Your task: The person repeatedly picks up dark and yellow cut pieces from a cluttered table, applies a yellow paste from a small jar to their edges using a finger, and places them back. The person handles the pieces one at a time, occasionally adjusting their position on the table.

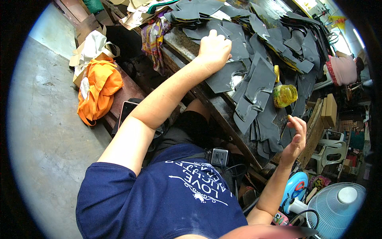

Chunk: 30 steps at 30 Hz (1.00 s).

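My left hand (215,49) is closed in a fist over dark grey flat cut pieces (227,77) on the workbench; what its fingers hold, if anything, is hidden. My right hand (295,137) is raised at the bench's right side, its fingers bent and the thumb apart, with nothing visible in it. Just beyond it is a clear jar (285,96) with yellow contents, appearing tilted among the pieces. Beside the jar is a yellow ring-shaped lid (277,73). Some of the nearer grey pieces have curved cut-outs and pale smears.
Tall stacks of grey sheets (294,44) fill the bench's far side. A checked cloth (154,40) hangs off its left end. An orange bag (101,89) lies on a bench at left. At lower right stands a fan (336,211); white chairs (332,151) and another person (344,69) are farther right.
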Tool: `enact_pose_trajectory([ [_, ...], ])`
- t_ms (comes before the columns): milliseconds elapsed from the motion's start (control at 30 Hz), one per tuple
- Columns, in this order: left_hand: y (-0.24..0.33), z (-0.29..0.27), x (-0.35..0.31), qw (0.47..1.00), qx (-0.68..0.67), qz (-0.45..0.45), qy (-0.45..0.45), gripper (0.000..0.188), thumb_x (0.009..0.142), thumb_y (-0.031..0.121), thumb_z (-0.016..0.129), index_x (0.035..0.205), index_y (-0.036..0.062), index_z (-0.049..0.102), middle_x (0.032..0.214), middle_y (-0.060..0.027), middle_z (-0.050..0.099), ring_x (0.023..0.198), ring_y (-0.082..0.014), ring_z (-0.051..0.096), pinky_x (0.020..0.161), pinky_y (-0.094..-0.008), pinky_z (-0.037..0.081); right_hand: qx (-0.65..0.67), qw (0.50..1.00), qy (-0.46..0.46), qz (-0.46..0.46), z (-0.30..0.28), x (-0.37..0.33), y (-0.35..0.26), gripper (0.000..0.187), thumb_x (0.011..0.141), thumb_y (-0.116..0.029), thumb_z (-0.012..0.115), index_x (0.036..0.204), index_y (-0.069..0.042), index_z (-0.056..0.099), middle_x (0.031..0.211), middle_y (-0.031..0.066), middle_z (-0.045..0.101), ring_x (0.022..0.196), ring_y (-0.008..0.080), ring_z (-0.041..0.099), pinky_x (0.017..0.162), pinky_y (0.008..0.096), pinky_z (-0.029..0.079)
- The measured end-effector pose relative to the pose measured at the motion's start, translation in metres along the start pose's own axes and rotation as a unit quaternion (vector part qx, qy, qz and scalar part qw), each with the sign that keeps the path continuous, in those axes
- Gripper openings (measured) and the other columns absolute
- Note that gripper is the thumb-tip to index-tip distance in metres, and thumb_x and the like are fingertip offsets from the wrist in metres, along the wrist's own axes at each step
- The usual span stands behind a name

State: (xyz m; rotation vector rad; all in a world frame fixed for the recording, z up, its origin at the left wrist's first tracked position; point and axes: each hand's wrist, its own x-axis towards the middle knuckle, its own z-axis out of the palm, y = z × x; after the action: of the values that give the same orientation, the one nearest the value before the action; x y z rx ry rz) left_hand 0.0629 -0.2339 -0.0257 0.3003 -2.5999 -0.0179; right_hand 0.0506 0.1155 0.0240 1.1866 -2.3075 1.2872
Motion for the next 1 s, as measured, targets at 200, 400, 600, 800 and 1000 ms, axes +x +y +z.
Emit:
enact_pose_trajectory([
  [200,-0.002,0.002,0.003,0.997,-0.027,-0.071,0.002,0.043,0.076,0.033,0.077,0.109,0.0091,0.063,0.096,-0.0096,0.065,0.096,-0.0294,0.06,0.079,-0.0384,0.053,-0.011,1.0,0.005,0.001,-0.003,-0.004,0.004,0.061,0.102,-0.052,0.037,0.111,-0.001,0.069,0.109,0.012,0.061,0.095,0.02,0.056,0.085,0.0336,0.045],
  [400,-0.007,0.007,-0.002,0.985,-0.125,-0.053,0.108,0.029,0.079,0.021,0.074,0.102,0.0082,0.061,0.094,-0.0105,0.065,0.094,-0.0294,0.064,0.079,-0.0398,0.054,0.002,1.0,0.005,0.011,-0.002,-0.006,0.007,0.058,0.102,-0.05,0.04,0.112,-0.001,0.069,0.11,0.0128,0.061,0.094,0.021,0.057,0.085,0.0335,0.046],
  [600,-0.012,0.011,0.001,0.994,-0.105,-0.013,-0.02,0.03,0.082,0.02,0.069,0.108,0.0067,0.063,0.099,-0.0126,0.064,0.098,-0.0312,0.063,0.082,-0.0411,0.053,0.033,0.999,-0.007,0.017,0.006,-0.008,0.012,0.054,0.101,-0.047,0.043,0.114,0.0,0.067,0.111,0.0126,0.06,0.094,0.0209,0.057,0.085,0.0332,0.046],
  [800,-0.001,-0.004,-0.002,0.992,-0.118,0.02,0.026,0.015,0.08,0.013,0.065,0.092,0.0061,0.062,0.097,-0.0133,0.06,0.093,-0.031,0.061,0.077,-0.0394,0.054,0.042,0.998,-0.002,0.042,0.005,-0.007,0.012,0.035,0.101,-0.027,0.05,0.114,0.002,0.067,0.109,0.0101,0.06,0.095,0.0176,0.057,0.086,0.0306,0.047],
  [1000,-0.042,-0.019,0.003,0.987,0.062,-0.126,0.083,0.022,0.082,0.027,0.069,0.095,0.0099,0.065,0.098,-0.0071,0.065,0.097,-0.0289,0.059,0.079,-0.0421,0.051,0.026,0.997,0.011,0.073,-0.002,-0.007,0.013,0.021,0.097,-0.006,0.055,0.113,0.002,0.066,0.109,0.0096,0.06,0.095,0.0154,0.057,0.086,0.028,0.046],
])
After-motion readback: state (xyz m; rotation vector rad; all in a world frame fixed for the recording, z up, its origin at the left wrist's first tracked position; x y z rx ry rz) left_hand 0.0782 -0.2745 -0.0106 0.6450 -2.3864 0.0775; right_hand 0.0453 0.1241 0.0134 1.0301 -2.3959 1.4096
